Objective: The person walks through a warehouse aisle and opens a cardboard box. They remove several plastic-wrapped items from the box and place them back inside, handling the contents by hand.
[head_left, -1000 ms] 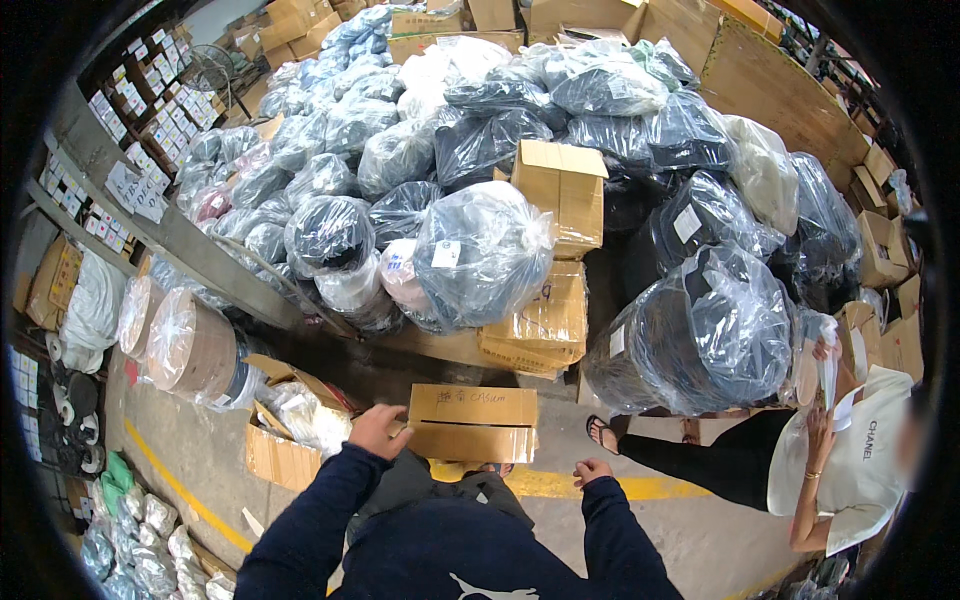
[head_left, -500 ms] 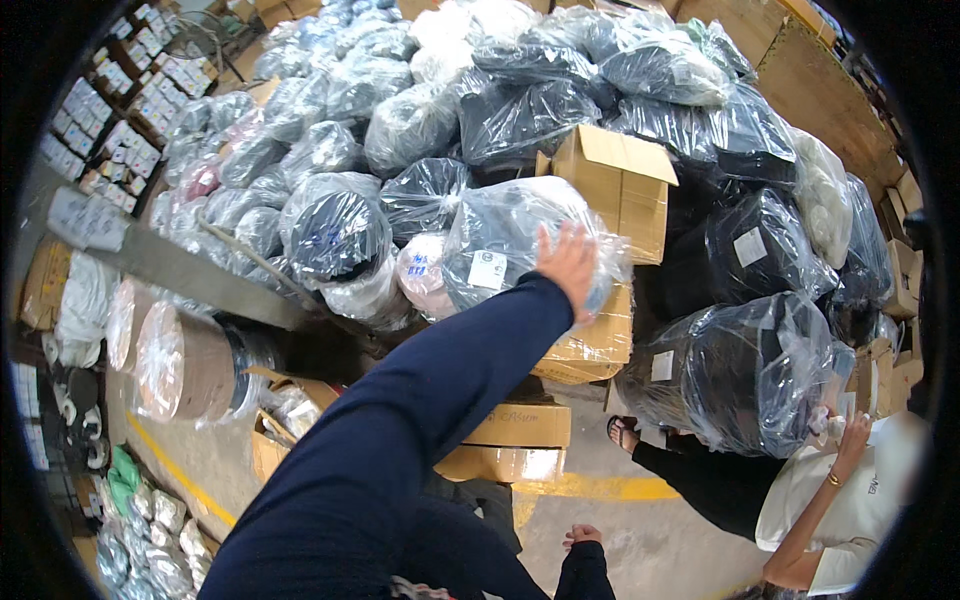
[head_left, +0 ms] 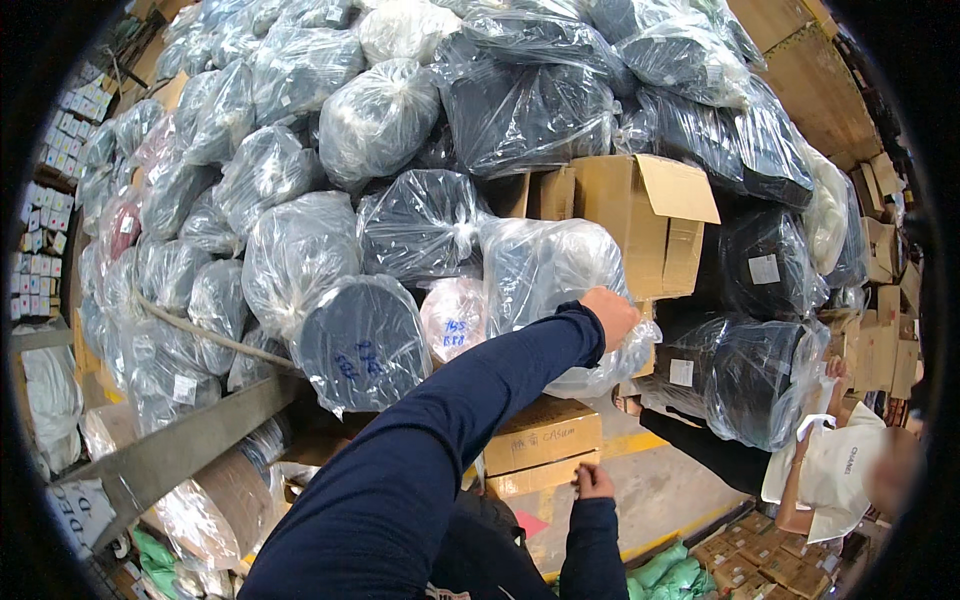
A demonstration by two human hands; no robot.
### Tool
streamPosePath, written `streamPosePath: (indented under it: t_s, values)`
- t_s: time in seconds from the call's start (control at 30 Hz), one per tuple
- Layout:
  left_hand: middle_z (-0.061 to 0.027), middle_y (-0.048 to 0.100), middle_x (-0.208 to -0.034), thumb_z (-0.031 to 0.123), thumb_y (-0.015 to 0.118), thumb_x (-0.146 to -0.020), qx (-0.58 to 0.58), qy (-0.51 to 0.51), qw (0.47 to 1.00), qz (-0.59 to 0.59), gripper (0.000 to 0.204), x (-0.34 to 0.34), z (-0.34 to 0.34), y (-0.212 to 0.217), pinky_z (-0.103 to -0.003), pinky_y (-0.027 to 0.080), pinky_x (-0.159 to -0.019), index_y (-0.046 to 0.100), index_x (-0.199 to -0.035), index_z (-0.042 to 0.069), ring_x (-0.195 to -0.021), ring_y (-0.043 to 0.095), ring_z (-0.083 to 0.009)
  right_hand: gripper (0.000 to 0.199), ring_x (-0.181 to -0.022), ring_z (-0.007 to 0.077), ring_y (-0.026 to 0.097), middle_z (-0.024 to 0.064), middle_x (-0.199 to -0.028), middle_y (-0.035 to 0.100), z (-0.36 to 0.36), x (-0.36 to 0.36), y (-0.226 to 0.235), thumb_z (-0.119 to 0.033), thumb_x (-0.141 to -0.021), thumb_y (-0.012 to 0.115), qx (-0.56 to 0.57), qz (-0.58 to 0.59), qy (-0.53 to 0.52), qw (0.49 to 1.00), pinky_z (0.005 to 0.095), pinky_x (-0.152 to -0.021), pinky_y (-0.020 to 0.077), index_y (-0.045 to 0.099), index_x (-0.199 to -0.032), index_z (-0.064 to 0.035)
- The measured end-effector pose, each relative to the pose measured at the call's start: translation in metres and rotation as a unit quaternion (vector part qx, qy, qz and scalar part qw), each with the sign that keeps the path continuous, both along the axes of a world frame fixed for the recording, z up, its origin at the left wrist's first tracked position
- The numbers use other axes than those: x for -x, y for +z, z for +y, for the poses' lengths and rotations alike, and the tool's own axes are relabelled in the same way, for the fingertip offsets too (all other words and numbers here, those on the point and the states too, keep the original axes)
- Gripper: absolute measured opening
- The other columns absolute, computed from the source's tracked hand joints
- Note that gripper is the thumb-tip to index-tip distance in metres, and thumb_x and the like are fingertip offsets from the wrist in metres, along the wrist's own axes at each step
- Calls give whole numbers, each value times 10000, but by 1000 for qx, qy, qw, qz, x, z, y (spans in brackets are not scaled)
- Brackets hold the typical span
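The heap of clear plastic bags is filling the view closer than 1 second ago; the left hand, having left the cardboard box, is now closing on a clear bag, while the right hand is resting loosely open at that box's edge

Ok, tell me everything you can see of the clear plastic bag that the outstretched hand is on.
The clear plastic bag is a large bulging sack of thin, wrinkled, glossy film with pale contents that cannot be made out. It sits in the pile, pressed against the open cardboard box on its right and a dark-filled bag on its left, with a flat cardboard box below. The left hand rests on its lower right side, the arm stretched out; whether it grips the film cannot be told.
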State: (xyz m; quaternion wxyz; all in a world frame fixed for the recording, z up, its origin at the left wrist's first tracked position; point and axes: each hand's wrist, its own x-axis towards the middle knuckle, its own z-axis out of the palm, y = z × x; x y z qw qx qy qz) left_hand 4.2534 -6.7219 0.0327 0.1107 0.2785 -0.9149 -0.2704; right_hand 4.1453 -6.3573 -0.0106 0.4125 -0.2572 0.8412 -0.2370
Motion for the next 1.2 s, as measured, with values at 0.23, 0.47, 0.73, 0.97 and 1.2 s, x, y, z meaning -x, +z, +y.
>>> streamPosePath:
  t_s: [0.23, 0.47, 0.73, 0.97, 1.2]
  values:
    - [-101, 621, -894, 201, 683, -673, -56, -7, 998, 41, 235, 24, 3, -36, -412, 459, -807, 640, -870, 80, -918, 607, -293, 711, -1171, 360, 481, 148, -1410, 383, -120, 27, -86, -447, -876, 564, 64, -118, -281, 950, 471, -866, 480, 263, -1439, -137]
    - [-85, 598, -917, 185, 715, -646, -11, 4, 993, 120, 242, 20, 2, -45, -394, 431, -824, 639, -852, 82, -936, 574, -269, 613, -1215, 308, 458, 248, -1369, 386, -150, 41, -195, -122, -926, 467, 206, 60, -187, 959, 373, -987, 406, 157, -1432, 33]
    - [-168, 669, -911, 277, 697, -648, 25, -64, 996, -58, 367, -12, -43, 30, -446, 508, -784, 663, -965, 95, -885, 642, -338, 490, -989, 240, 616, 63, -1148, 583, -108, 58, -95, -386, -913, 573, 171, -116, -170, 964, 395, -712, 529, 492, -1295, -91]
    - [-136, 695, -866, 257, 737, -730, 0, 197, 979, 55, 325, -189, -135, 65, -365, 524, -724, 688, -1010, 98, -804, 670, -297, 440, -978, 231, 623, 83, -1226, 564, 17, 47, -114, -400, -943, 508, 24, -142, -249, 958, 380, -647, 522, 483, -1316, -168]
    - [-180, 670, -982, 498, 654, -723, 59, 279, 948, -140, 488, -148, -180, -2, -407, 494, -833, 687, -1030, 120, -958, 625, -355, 718, -1272, 299, 401, 210, -1382, 406, -149, 21, -84, -167, -785, 715, 322, 67, 38, 943, 378, -1074, 299, 353, -1366, 50]
